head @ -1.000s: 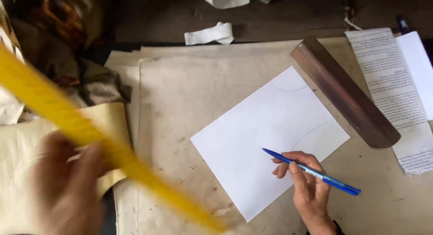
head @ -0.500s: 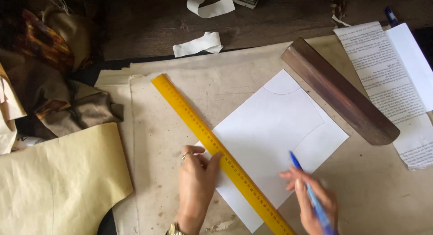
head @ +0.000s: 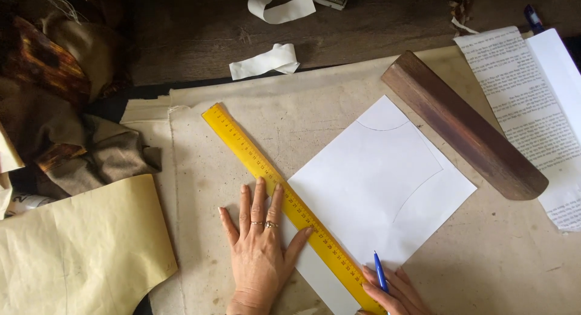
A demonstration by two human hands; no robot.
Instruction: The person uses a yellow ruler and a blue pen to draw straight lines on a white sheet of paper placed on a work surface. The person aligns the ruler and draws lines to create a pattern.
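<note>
A view from above of a person's two hands at work on a desk (head: 363, 42) of dark wood, covered in the middle by a large sheet of tan paper (head: 242, 139).

A white sheet of paper (head: 387, 182) lies on the tan paper, turned like a diamond, with two curved lines drawn on it. A long yellow ruler (head: 284, 200) lies slantwise across the white sheet's left edge, running from upper left to lower right.

The left hand (head: 260, 242) lies flat, fingers spread, pressing down on the ruler's middle; its grip is open, holding nothing, with fingertips and thumb touching the ruler. Rings show on two fingers.

The right hand (head: 393, 294) sits at the bottom edge of the view, just beside the ruler's lower end. Its grip is closed around a blue pen (head: 379, 272), whose tip points up and rests on or just above the white sheet; which of the two is hard to tell.

To the right, a dark brown wooden bar (head: 466, 127) lies slantwise, near the white sheet's upper corner. Beyond it are printed pages (head: 520, 91). At lower left lies a cut piece of cream paper (head: 78, 248), and above it a heap of brown cloth (head: 66, 133). Two white strips of cloth (head: 266, 61) lie on the bare wood at the top.
</note>
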